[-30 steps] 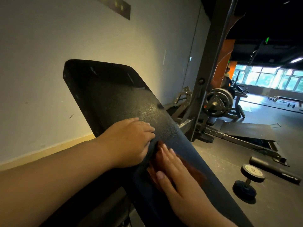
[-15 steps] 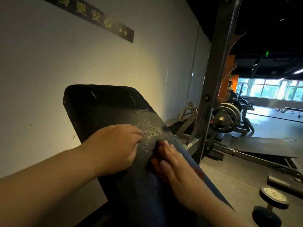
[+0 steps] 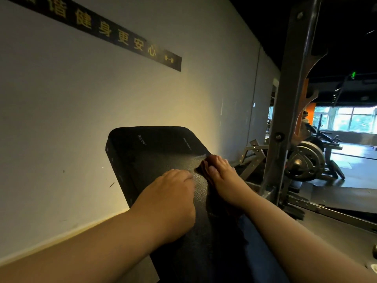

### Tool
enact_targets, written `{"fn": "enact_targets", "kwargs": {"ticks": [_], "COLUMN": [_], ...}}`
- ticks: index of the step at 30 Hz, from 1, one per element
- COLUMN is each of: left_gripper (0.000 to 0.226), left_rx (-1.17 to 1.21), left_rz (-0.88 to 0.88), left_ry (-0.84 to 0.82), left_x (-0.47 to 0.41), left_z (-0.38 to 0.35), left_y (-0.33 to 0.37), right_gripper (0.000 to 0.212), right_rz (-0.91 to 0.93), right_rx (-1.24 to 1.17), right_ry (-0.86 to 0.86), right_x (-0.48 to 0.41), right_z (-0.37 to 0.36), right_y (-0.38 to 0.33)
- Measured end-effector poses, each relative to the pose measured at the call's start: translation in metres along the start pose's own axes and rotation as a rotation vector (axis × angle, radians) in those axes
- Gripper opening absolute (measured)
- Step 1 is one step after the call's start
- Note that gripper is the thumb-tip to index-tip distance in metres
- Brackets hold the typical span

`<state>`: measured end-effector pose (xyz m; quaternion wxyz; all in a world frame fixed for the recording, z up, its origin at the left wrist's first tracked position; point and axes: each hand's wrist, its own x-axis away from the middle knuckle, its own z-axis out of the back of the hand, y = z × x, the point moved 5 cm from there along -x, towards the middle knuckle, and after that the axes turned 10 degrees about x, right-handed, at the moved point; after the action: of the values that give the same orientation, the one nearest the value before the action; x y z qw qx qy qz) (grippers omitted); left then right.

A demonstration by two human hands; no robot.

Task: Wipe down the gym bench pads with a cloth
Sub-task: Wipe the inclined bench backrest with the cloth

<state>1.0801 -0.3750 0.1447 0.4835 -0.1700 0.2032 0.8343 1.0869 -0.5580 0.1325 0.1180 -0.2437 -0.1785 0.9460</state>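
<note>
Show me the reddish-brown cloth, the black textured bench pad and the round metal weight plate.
Reddish-brown cloth (image 3: 201, 169): head view, exposed dark-red edge.
Black textured bench pad (image 3: 155, 156): head view, bare upper surface.
Round metal weight plate (image 3: 306, 160): head view, plate face.

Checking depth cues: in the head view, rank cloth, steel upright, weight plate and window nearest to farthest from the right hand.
1. cloth, pressed under the right hand
2. steel upright, to its right
3. weight plate, beyond the upright
4. window, far back right
</note>
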Motion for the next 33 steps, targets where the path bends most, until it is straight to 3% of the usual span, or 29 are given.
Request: {"fn": "enact_targets", "kwargs": {"ticks": [6, 10, 12, 17, 23, 25, 28, 33], "left_gripper": [0.032, 0.044, 0.047, 0.043, 0.038, 0.041, 0.038, 0.052], "left_rx": [-0.050, -0.087, -0.095, -0.044, -0.060, -0.089, -0.071, -0.110], "left_rz": [0.041, 0.076, 0.069, 0.037, 0.038, 0.026, 0.024, 0.031], "left_ry": [0.041, 0.096, 0.107, 0.177, 0.277, 0.327, 0.374, 0.362], "left_x": [-0.029, -0.042, -0.043, -0.040, -0.036, -0.033, -0.029, -0.017], "left_z": [0.038, 0.049, 0.045, 0.045, 0.047, 0.051, 0.053, 0.044], "left_y": [-0.039, -0.060, -0.058, -0.060, -0.062, -0.061, -0.061, -0.050], "right_gripper": [0.049, 0.042, 0.046, 0.048, 0.044, 0.044, 0.050, 0.044], "right_rz": [0.276, 0.096, 0.095, 0.376, 0.169, 0.314, 0.480, 0.173], "right_rx": [-0.017, -0.030, -0.001, 0.023, 0.074, 0.012, 0.029, 0.012], "right_ry": [-0.064, 0.033, 0.056, -0.019, 0.070, 0.080, -0.043, 0.088], "right_x": [-0.025, -0.060, -0.073, -0.066, -0.097, -0.080, -0.052, -0.081], "right_z": [-0.014, 0.004, 0.003, -0.010, 0.004, -0.003, -0.014, 0.001], "right_y": [-0.052, -0.022, -0.034, -0.084, -0.058, -0.085, -0.104, -0.063]}}
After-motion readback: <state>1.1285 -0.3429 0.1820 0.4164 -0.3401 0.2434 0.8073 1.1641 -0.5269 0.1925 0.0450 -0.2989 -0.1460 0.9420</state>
